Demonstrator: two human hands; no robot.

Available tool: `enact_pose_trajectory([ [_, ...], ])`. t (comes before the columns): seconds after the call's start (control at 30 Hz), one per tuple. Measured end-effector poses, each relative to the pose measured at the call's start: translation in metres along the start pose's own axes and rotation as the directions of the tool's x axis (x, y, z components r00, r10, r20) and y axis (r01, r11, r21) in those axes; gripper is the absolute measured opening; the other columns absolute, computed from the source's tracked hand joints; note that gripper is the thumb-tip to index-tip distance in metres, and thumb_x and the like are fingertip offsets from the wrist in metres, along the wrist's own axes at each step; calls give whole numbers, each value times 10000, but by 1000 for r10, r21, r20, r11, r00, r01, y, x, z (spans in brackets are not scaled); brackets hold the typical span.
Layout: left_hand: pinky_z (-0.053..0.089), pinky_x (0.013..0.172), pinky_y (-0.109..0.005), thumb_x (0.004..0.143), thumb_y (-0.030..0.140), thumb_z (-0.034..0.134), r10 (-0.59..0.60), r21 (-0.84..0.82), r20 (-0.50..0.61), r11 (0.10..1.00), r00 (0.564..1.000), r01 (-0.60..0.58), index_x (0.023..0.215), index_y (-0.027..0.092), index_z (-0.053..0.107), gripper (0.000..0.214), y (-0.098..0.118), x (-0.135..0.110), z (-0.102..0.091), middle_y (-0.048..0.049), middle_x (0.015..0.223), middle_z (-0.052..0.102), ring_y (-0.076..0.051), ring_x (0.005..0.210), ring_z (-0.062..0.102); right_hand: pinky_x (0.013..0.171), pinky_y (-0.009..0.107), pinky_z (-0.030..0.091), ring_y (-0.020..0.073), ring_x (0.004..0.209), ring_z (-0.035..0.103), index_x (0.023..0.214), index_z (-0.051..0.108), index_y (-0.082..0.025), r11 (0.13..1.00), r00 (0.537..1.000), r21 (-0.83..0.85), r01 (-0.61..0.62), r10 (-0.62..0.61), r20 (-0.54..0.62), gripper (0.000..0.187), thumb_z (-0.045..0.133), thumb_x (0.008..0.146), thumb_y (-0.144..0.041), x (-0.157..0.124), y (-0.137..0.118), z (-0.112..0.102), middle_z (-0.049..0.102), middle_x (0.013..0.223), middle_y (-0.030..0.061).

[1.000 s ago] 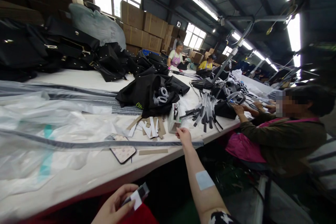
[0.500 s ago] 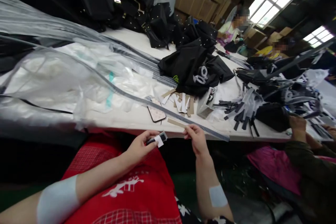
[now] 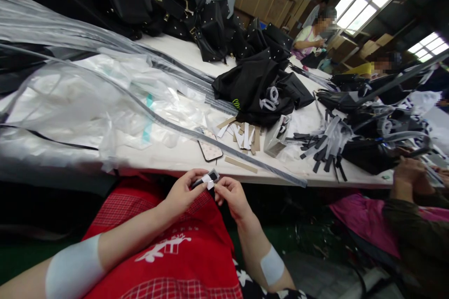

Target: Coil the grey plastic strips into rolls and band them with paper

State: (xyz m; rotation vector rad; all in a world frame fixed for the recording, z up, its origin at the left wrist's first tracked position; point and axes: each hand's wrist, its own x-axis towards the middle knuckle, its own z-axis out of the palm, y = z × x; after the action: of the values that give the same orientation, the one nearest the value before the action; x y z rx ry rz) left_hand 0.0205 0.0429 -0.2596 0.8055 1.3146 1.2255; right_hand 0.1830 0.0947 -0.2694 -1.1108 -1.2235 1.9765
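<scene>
Just beyond my lap, my left hand [image 3: 185, 189] is closed around a black strap end [image 3: 213, 176] covered in clear film. A small white paper piece [image 3: 206, 179] is wrapped around this end, with a loose corner hanging down. The fingers of my right hand [image 3: 231, 195] are pinched at that loose corner, close to my left thumb. On the table edge beyond lies a flat tan cardboard strip [image 3: 241, 164], apart from both hands. A phone [image 3: 210, 151] rests left of it, near a pile of tan and white strips [image 3: 244, 136].
A long grey film-wrapped strap [image 3: 224, 142] crosses the white table [image 3: 175, 161]. Clear plastic bags [image 3: 80, 103] cover the left side. Black bags [image 3: 259, 86] stand behind, and wrapped straps [image 3: 329, 142] lie right. A co-worker's hands [image 3: 409, 173] are at the far right.
My right hand has left the tan strip on the table edge and moved left to the white paper piece. My left hand still holds the strap end, slightly raised.
</scene>
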Motion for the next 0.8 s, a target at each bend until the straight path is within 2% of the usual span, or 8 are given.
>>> enact_pose_trajectory([
  [0.2, 504, 864, -348, 727, 343, 682, -6, 11, 9, 1000, 1000, 6, 1050, 150, 604, 384, 0, 0, 0, -82, 985, 714, -230, 938, 659, 349, 144, 332, 43, 347, 431, 621, 564, -155, 997, 997, -38, -69, 68, -34, 367, 761, 664, -462, 0, 3, 5, 577, 461, -36],
  [0.4, 504, 866, -335, 722, 377, 696, 5, 4, 8, 1000, 1000, -5, 1031, 147, 619, 393, -5, 1, -3, -88, 991, 720, -220, 919, 665, 341, 152, 316, 45, 337, 420, 598, 546, -160, 993, 994, -98, -63, 54, -93, 384, 751, 675, -476, 2, 11, 9, 560, 448, -40],
  [0.47, 518, 832, -335, 705, 407, 713, -30, -6, -28, 1000, 999, 30, 1019, 139, 623, 423, -5, 1, -4, -92, 960, 728, -221, 878, 673, 366, 160, 349, 54, 358, 453, 621, 563, -156, 995, 997, -75, -58, 55, -51, 377, 749, 678, -479, 3, 13, 10, 581, 478, -31],
  [0.57, 537, 783, -344, 692, 448, 714, -47, 39, -140, 998, 989, 53, 987, 134, 638, 438, -2, 0, -4, -92, 915, 737, -227, 822, 681, 472, 195, 448, 85, 449, 553, 714, 617, -146, 998, 997, 14, -66, 65, 48, 364, 775, 652, -469, 5, 12, 13, 653, 595, 1],
  [0.67, 543, 800, -360, 713, 459, 686, 61, 213, -191, 977, 980, -20, 947, 157, 668, 383, 0, -3, -6, -77, 897, 739, -234, 818, 681, 555, 224, 485, 103, 515, 588, 756, 649, -136, 995, 998, 85, -54, 50, 46, 395, 799, 620, -475, 6, 9, 21, 665, 633, 16],
  [0.8, 543, 853, -351, 764, 433, 642, 316, 417, -110, 875, 942, -245, 936, 207, 692, 289, 0, -5, -8, -55, 922, 728, -226, 859, 678, 527, 239, 470, 111, 478, 547, 750, 683, -129, 991, 1000, 130, 20, -17, -23, 446, 808, 578, -521, 14, 11, 31, 629, 578, 13],
])
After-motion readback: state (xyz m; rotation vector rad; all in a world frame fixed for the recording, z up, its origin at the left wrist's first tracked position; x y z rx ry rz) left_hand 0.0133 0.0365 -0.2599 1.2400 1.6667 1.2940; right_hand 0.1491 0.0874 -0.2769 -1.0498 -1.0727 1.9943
